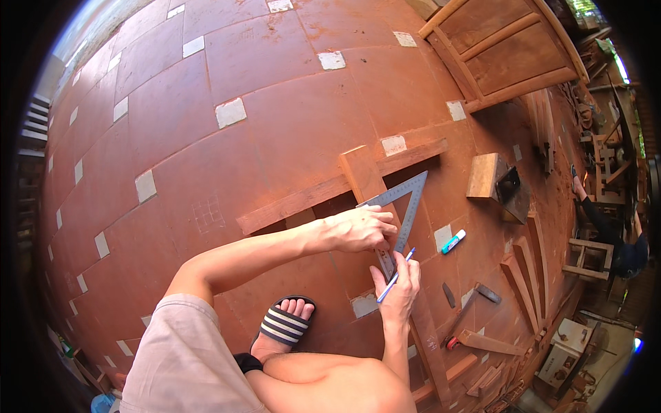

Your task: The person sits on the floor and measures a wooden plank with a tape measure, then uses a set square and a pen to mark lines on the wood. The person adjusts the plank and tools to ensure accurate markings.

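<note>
A long wooden board point(360, 173) lies across a wooden crosspiece point(296, 204) on the tiled floor. On the board rests a grey metal triangle square point(411, 210) with an open middle. My left hand point(361, 228) has its fingers curled down over the square's near side. In my right hand point(405, 288) a white and blue pen point(387, 288) is gripped, slanting down to the left. The thumb and fingers of that hand are close by the square's lower corner. The pen's tip is too small to make out against the board.
A white and teal tube point(453, 241) lies right of the board, with a hammer point(487, 293) below it. A wooden block point(485, 175) and several wood strips point(521, 286) are further right. A panelled wooden piece point(506, 41) stands at the back right. Another person point(613, 241) is at the far right.
</note>
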The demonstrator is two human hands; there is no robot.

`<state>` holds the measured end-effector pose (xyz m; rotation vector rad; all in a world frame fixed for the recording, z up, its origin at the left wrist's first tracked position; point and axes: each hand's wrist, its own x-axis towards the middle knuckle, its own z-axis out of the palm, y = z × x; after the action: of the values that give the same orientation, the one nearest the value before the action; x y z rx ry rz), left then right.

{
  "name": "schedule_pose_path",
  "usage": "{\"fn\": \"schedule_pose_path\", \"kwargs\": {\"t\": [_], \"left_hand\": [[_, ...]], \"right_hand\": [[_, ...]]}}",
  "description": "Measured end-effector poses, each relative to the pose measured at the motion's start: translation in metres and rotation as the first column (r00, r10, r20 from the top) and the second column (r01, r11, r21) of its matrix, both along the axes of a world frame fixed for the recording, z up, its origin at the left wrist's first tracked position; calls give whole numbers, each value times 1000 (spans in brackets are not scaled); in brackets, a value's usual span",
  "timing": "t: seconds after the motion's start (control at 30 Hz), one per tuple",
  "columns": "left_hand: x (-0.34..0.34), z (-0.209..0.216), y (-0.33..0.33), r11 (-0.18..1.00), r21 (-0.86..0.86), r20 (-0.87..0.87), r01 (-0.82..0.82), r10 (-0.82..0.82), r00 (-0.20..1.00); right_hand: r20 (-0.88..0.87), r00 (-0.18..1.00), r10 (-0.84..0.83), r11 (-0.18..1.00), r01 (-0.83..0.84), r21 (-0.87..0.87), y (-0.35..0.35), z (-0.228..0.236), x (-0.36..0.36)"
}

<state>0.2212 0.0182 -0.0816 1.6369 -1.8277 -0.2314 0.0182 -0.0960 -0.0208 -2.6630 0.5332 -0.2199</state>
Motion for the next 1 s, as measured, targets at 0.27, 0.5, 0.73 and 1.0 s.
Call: {"fn": "schedule_pose_path", "kwargs": {"t": [0.27,0.5,0.73,1.0], "left_hand": [[12,1,10,994,-62,64,-91,95,993],[19,-4,7,994,-90,-6,-67,67,998],[21,-7,6,994,-96,-29,-49,47,998],[19,-8,6,992,-102,-26,-70,68,997]], "right_hand": [[66,997,-43,997,38,71,6,-20,25],[88,993,-75,995,68,73,9,-22,28],[108,992,-72,997,70,26,10,-25,32],[107,993,-49,999,51,-16,8,-25,32]]}}
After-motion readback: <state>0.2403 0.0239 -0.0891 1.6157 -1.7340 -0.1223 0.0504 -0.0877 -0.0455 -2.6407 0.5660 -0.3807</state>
